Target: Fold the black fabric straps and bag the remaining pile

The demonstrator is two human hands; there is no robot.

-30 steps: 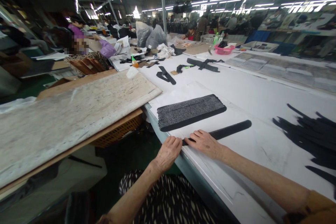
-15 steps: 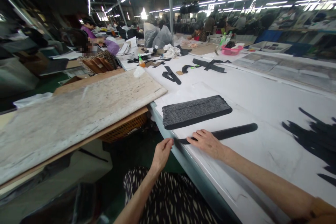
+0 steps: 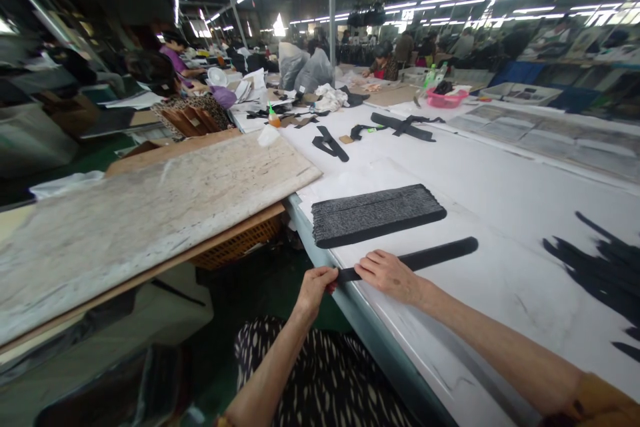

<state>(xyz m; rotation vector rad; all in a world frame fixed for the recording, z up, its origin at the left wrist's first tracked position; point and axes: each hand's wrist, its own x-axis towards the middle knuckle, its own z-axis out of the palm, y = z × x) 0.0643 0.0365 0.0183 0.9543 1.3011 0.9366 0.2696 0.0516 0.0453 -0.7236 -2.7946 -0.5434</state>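
Head view: left hand (image 3: 316,285) is pinching the left end of a black strip (image 3: 443,255) at the near edge of the table (image 3: 505,187); right hand (image 3: 390,275) is bending its fingers over the strip, grip unclear; farther right, dark pieces (image 3: 600,273) are lying.

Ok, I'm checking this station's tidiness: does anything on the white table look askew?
Somewhat: the dark strips on the right lie in a ragged heap, unlike the neatly aligned stack, and dark pieces lie crossed farther back. The black strip in the left hand looks straight.
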